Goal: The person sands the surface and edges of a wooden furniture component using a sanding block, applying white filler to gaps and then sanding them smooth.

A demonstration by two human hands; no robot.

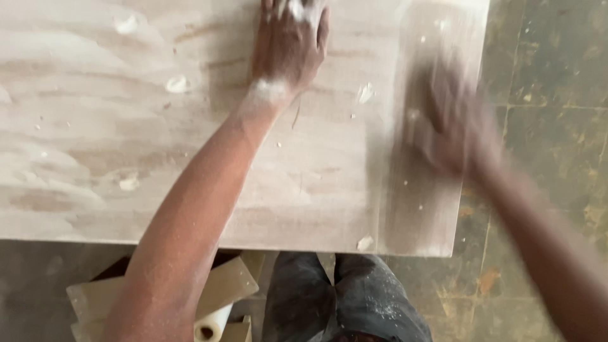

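Left hand (288, 44) lies flat, fingers apart, on the plywood sheet (95, 126); blurred right hand (453, 120), grip unclear

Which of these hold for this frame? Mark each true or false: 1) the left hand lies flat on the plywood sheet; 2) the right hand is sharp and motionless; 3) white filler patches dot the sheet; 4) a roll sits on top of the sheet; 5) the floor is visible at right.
1. True: the left hand lies palm down on the plywood sheet.
2. False: the right hand is motion-blurred near the sheet's right edge.
3. True: white filler patches dot the sheet.
4. False: the pale roll lies below the sheet's near edge, among offcuts.
5. True: the stained floor shows at right.
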